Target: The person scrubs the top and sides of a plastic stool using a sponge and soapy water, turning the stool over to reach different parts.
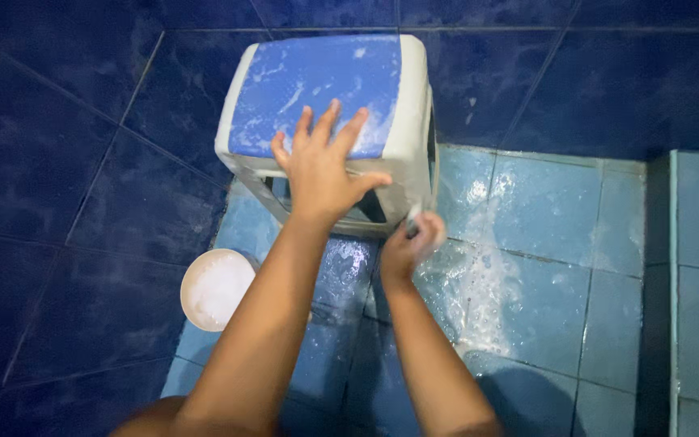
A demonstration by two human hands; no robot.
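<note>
**Scrubbing a soapy stool on wet tile**

Left hand [323, 166] presses flat, fingers spread, on the plastic stool [329, 121] against the wall. Right hand [410, 247] grips a blurred scrubber at its corner. Suds could let the stool slide.

No packages, labels, signs or screens.

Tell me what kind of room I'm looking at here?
Most likely a bathroom or wash area: dark blue wall tiles, a wet, soapy tiled floor, and a bowl of suds beside the stool that the left hand steadies.
</note>
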